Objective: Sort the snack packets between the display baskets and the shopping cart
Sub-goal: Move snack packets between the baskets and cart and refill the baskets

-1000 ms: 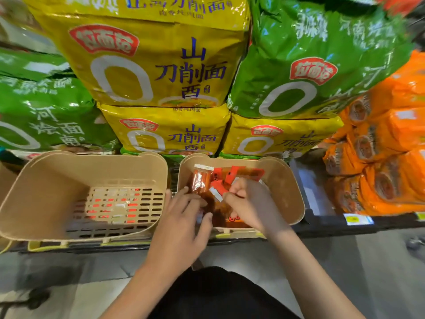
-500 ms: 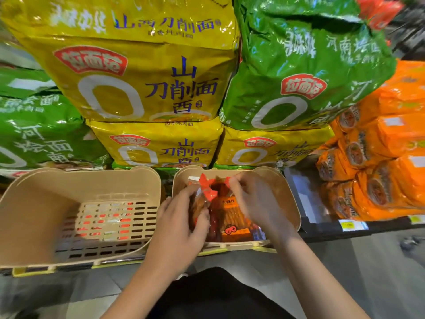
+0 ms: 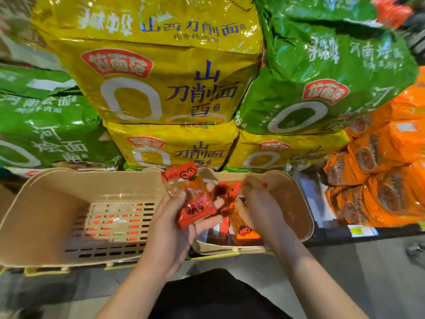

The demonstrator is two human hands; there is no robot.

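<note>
I logged 2 beige plastic display baskets side by side at the front of the shelf: the left beige slotted basket [image 3: 46, 217] showed only its slotted floor, and the right beige basket [image 3: 296, 203] held a loose heap of small red and orange snack packets [image 3: 232, 217]. The left hand [image 3: 174, 231] was raised over the gap between the 2 baskets, palm up, with its thumb and fingers curled round 1 clear-fronted red snack packet [image 3: 189, 196]; that packet sat tilted, its red top edge standing above the basket rims. The right hand [image 3: 259, 203] was down inside the right basket, fingers bent onto the heap and touching an orange packet with a red cartoon mark [image 3: 243, 226]; motion blur kept me from telling whether it actually gripped anything. Behind the baskets I noted stacked large yellow noodle multipacks [image 3: 161, 88], large green noodle multipacks [image 3: 322, 72] to the left and right of them, and smaller orange packs [image 3: 386, 180] at far right. A yellow shelf price label [image 3: 358, 231] sat below the orange packs. No shopping cart appeared in the head view.
</note>
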